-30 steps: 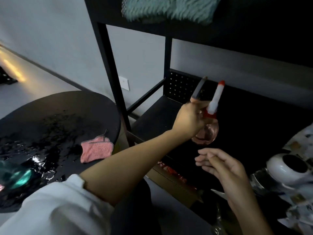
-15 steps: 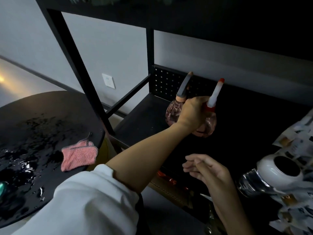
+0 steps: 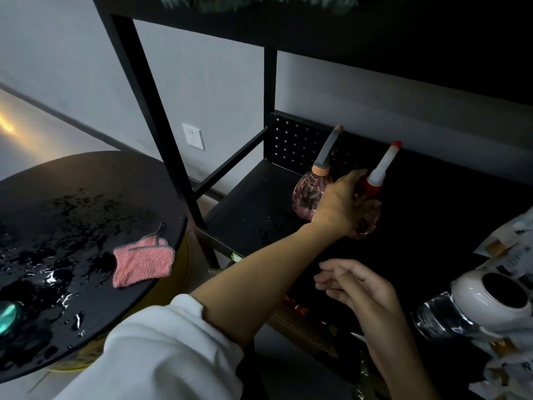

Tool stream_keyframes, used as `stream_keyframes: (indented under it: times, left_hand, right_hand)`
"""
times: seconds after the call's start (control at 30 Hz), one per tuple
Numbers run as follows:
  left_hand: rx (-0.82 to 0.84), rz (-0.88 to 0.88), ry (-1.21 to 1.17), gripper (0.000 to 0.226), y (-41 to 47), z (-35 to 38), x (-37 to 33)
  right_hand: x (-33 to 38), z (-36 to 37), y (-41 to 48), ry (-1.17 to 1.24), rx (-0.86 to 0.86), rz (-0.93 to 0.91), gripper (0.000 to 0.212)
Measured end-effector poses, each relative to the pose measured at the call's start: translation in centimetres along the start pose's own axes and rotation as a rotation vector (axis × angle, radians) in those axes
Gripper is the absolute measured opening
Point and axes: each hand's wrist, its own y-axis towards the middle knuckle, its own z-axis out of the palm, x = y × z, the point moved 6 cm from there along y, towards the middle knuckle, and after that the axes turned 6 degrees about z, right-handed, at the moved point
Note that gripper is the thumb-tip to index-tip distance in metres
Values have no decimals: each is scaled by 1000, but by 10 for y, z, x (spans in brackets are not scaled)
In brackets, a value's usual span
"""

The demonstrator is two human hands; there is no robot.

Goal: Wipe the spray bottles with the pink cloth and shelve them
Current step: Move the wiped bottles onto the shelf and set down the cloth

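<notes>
Red-nozzled spray bottle [image 3: 372, 197] sits over the dark shelf [image 3: 253, 203] of the black rack, just beside the grey-nozzled spray bottle [image 3: 310, 197] that stands upright near the perforated back panel. The shelf is too dark to tell whether the red-nozzled one's base is already down on it. The left hand [image 3: 337, 206] reaches in from the white sleeve, and its fingers are wrapped round the neck and upper bulb of this bottle. The right hand [image 3: 357, 287] hangs lower and nearer, fingers loosely spread and holding nothing. The pink cloth [image 3: 142, 262] lies folded at the edge of the round black counter [image 3: 72, 197], well apart from both bottles, among patches of shining water. Each bottle has a rounded body of clear pink plastic, which looks light and thin-walled and would probably give a little under a squeeze. How much liquid is inside cannot be made out. With that much water on the counter, the plastic may be slick. The long slanted nozzle puts height above a small base, so a knock up there could tip the bottle into its neighbour. The safest hold is probably round the neck just below the collar, or cupping the bulb, and not the nozzle itself.
</notes>
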Motion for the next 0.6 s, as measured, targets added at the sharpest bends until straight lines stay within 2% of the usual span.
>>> stream_keyframes:
  times: [0.17,0.33,0.6]
  left_hand:
    - [-126,-12,-113,31,-35,-48,-7]
    - [-205,-71,-154,17,-80,-116,-8]
    - [-370,-190,-130,18,-164,-221,19]
  right_hand:
    - [12,9,0,21,13,-20,25]
    - [22,37,-1,16,71,-50,24]
    - [38,124,-8,-18,271,-108,24]
